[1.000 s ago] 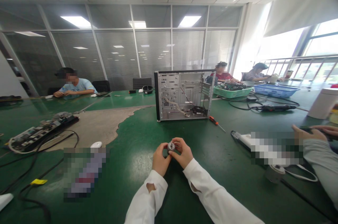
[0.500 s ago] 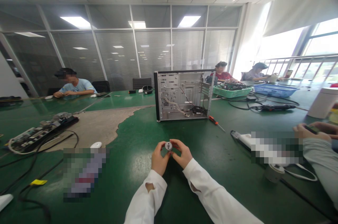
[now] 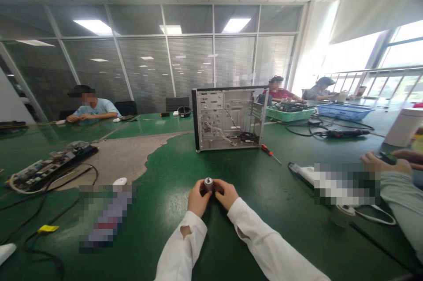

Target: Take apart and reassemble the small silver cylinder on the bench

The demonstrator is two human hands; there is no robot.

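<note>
A small silvery metal cylinder, which looks like a small electric motor (image 3: 208, 184), stands upright between my hands just above or on the green table. Its round top shows a short stub in the middle. My left hand (image 3: 197, 198) is closed round its left side, thumb in front. My right hand (image 3: 227, 193) is curled at its right side, thumb and fingertips against it. Beyond them stands an opened computer case (image 3: 229, 120), with loose cables inside. A red-and-black screwdriver (image 3: 271, 154) lies by the case's lower right corner.
A power strip or board with cables (image 3: 53, 166) lies left, near a white mouse-like object (image 3: 119, 182). Green (image 3: 291, 114) and blue baskets (image 3: 345, 112) stand back right. A co-worker's hands (image 3: 385, 164) are at far right. Other people sit across the table (image 3: 172, 162).
The motor has tilted from its round end facing me to standing more upright, and it sits slightly further left. My hands have shifted a little left and down with it.
</note>
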